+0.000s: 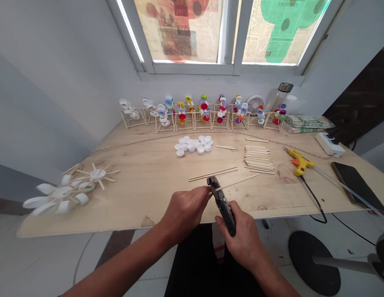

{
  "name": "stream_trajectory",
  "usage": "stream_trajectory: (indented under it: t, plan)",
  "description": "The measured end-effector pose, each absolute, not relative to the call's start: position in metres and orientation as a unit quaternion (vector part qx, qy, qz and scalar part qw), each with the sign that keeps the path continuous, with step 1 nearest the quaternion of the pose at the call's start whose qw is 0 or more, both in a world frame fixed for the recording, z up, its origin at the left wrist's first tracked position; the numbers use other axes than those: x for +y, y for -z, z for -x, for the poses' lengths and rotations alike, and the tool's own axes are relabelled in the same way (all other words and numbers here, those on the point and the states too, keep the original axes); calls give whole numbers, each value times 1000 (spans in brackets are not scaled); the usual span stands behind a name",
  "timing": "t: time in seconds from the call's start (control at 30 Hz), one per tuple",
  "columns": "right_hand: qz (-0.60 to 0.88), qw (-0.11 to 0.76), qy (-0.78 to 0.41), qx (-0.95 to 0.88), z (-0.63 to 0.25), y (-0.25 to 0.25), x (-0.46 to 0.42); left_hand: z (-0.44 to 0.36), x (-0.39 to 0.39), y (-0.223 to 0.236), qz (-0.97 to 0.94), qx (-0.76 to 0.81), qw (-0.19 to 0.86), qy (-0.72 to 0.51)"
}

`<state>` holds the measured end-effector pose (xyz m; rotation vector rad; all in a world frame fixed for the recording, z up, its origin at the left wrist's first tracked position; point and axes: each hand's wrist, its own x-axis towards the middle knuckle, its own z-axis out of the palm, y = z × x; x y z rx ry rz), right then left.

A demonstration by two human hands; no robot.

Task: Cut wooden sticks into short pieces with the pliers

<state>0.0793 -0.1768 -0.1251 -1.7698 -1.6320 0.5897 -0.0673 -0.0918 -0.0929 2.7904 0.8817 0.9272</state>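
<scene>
Wooden stick [238, 182] sits in the head of black-handled cutters [224, 208], its far end pointing right across the bench [148, 194]. The right hand [241, 241] is closed around the cutters' grips, while the left hand [184, 210] pinches the stick's near end just beside the cutter head; whether it also touches the metal, I cannot tell. Both hands are over the bench's front edge.

Just ahead lie two loose sticks [213, 174], then a heap of white bottle caps [193, 144] and a neat stack of sticks [258, 159]. To the right are a yellow glue gun [299, 161], its cord trailing over the edge, and a black phone [354, 183]. On the left sit white cap-and-stick pinwheels [68, 192] — one blurred at the bench's edge. Along the back wall stands a row of colourful cap models in stick frames [201, 113], beside a small fan [254, 104] and a bottle [280, 99].
</scene>
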Motion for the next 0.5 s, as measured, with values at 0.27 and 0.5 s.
stream_trajectory:
  t: [0.27, 0.5]
  plan:
    - [653, 324, -234, -643, -80, 122, -180, 79, -88, 71, -897, 266, 281, -215]
    - [648, 323, -218, -655, -79, 120, -181, 85, -82, 60, -873, 243, 390, -163]
